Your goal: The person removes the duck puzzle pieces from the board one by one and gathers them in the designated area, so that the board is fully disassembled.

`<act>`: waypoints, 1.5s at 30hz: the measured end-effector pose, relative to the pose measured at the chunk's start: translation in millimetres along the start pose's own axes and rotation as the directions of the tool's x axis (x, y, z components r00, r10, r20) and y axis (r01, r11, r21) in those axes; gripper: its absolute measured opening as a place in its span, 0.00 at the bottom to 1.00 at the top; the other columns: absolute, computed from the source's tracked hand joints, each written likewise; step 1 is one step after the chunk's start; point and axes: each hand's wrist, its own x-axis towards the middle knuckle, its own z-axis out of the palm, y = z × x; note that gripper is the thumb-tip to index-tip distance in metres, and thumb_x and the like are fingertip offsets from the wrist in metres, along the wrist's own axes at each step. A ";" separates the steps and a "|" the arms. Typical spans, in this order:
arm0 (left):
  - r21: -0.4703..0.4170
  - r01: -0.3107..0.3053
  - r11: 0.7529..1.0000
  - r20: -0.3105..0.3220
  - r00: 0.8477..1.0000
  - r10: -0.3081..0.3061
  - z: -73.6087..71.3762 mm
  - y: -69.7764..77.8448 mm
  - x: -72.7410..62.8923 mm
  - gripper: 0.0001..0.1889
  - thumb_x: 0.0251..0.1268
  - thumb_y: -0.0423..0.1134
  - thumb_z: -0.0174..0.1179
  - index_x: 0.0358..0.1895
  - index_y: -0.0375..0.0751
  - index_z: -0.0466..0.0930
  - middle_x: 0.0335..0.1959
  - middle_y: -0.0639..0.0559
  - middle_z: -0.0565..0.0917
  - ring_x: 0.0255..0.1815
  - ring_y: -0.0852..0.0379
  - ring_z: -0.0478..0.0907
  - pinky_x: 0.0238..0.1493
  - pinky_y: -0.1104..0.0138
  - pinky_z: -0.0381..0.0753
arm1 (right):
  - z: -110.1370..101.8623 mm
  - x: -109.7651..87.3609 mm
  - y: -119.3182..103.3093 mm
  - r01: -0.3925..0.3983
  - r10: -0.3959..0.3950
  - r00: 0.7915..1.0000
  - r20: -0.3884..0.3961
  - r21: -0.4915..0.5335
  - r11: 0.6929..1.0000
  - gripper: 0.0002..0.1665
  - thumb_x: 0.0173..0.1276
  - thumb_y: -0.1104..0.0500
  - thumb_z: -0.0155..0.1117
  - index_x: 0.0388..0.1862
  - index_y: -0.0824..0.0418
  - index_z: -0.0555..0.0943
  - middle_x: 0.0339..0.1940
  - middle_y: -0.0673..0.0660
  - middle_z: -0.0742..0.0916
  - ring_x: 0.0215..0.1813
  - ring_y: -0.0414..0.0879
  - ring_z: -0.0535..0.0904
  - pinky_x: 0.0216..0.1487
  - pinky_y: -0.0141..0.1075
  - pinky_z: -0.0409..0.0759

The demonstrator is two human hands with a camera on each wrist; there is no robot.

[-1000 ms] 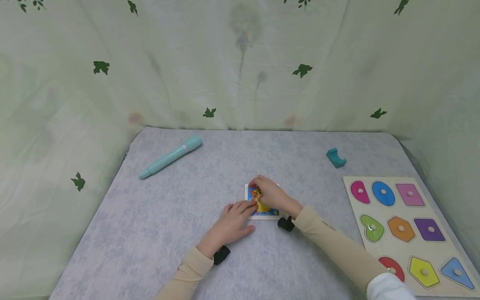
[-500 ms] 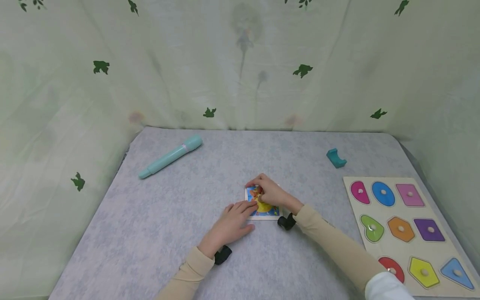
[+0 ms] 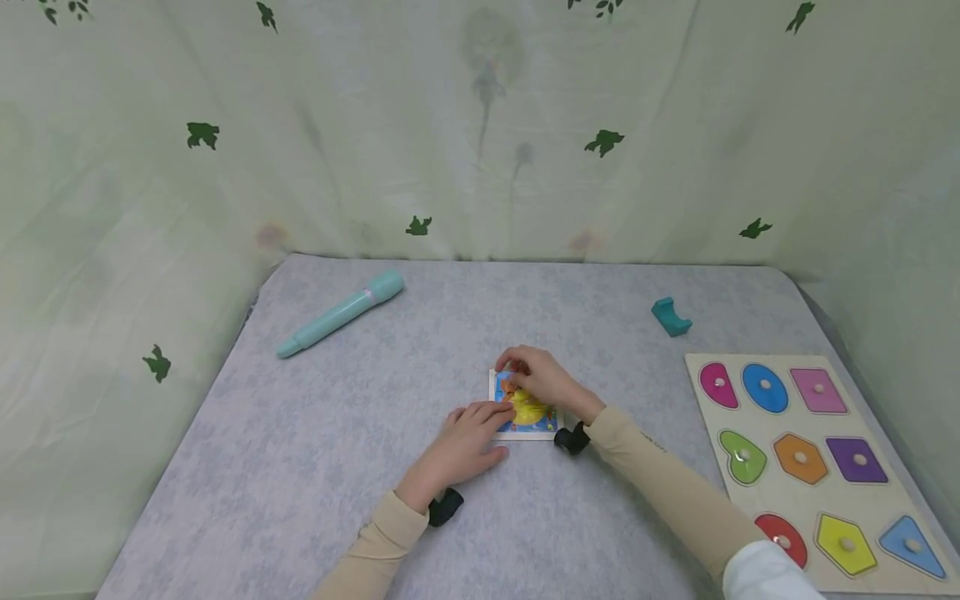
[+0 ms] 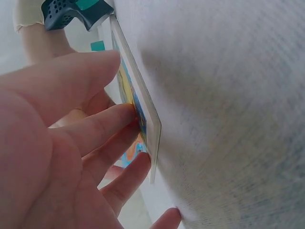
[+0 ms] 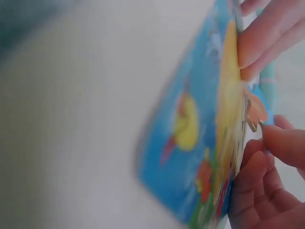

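Observation:
A small picture puzzle [image 3: 534, 425] with a white border lies on the table, its picture mostly blue and yellow. My left hand [image 3: 463, 443] rests its outstretched fingertips on the puzzle's left side, thumb apart from it. Over the upper part is my right hand [image 3: 546, 382], fingers bent. In the right wrist view its thumb and fingers pinch a small orange and blue puzzle piece [image 5: 256, 109], which stands tilted up from the puzzle surface. The left wrist view shows the puzzle's pale edge [image 4: 151, 121] beside the left fingers. The right fingers partly cover the picture.
A turquoise pen-shaped thing [image 3: 341, 314] lies at the back left. A small teal curved block [image 3: 671, 317] is at the back right. On the right lies a wooden knob-puzzle board [image 3: 765, 429] with several coloured shapes. Pale curtains [image 3: 480, 167] surround the table.
My right fingers shift slightly over the top of the puzzle, reaching left and then drawing back a little. The left hand stays nearly still on the puzzle.

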 end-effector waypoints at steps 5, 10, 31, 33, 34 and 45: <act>-0.004 0.009 1.000 0.001 1.000 -0.009 1.0 0.4 1.7 0.26 0.68 0.44 0.59 0.67 0.40 0.69 0.68 0.48 0.68 0.67 0.48 0.62 0.59 0.43 0.61 | -15.1 -7.4 6.0 -0.051 0.062 0.997 -0.040 0.223 0.974 0.09 0.70 0.68 0.57 0.47 0.64 0.80 0.36 0.57 0.81 0.36 0.48 0.75 0.42 0.39 0.74; -0.008 0.018 1.000 0.003 1.000 -0.018 1.2 0.9 2.1 0.26 0.68 0.44 0.59 0.67 0.40 0.69 0.68 0.48 0.67 0.67 0.48 0.62 0.60 0.44 0.61 | -41.1 -20.4 18.7 -0.167 0.193 0.981 -0.030 0.382 0.909 0.12 0.70 0.68 0.55 0.50 0.70 0.78 0.37 0.62 0.80 0.37 0.53 0.72 0.37 0.38 0.72; -0.019 0.034 0.999 0.001 0.999 -0.034 2.3 -0.2 1.3 0.26 0.69 0.44 0.58 0.67 0.41 0.69 0.68 0.48 0.67 0.67 0.48 0.61 0.60 0.44 0.60 | -75.3 -43.2 37.4 -0.298 0.301 0.953 -0.026 0.081 0.951 0.10 0.63 0.72 0.56 0.42 0.69 0.81 0.31 0.57 0.79 0.30 0.49 0.71 0.32 0.37 0.72; -0.019 0.036 0.999 -0.001 0.999 -0.036 2.7 -0.3 1.5 0.26 0.69 0.44 0.58 0.67 0.41 0.69 0.69 0.48 0.67 0.67 0.48 0.61 0.60 0.44 0.59 | -73.1 -41.9 36.7 -0.288 0.287 0.957 -0.040 0.005 0.958 0.10 0.64 0.72 0.56 0.41 0.67 0.82 0.31 0.57 0.80 0.31 0.49 0.72 0.33 0.37 0.73; -0.017 0.036 0.999 -0.002 0.999 -0.036 2.9 -0.2 1.6 0.26 0.69 0.44 0.58 0.67 0.41 0.69 0.68 0.48 0.67 0.67 0.48 0.61 0.60 0.44 0.59 | -71.8 -41.4 36.3 -0.287 0.285 0.957 -0.047 -0.031 0.957 0.09 0.64 0.71 0.57 0.41 0.66 0.82 0.31 0.56 0.80 0.31 0.48 0.72 0.33 0.37 0.73; -0.019 0.039 0.999 -0.019 0.999 -0.040 3.1 2.4 0.4 0.26 0.68 0.44 0.59 0.66 0.40 0.69 0.68 0.48 0.67 0.66 0.47 0.62 0.60 0.44 0.59 | -62.2 -39.9 28.9 -0.285 0.273 0.959 -0.083 -0.274 0.919 0.07 0.65 0.69 0.61 0.38 0.59 0.81 0.33 0.56 0.77 0.34 0.50 0.71 0.36 0.40 0.71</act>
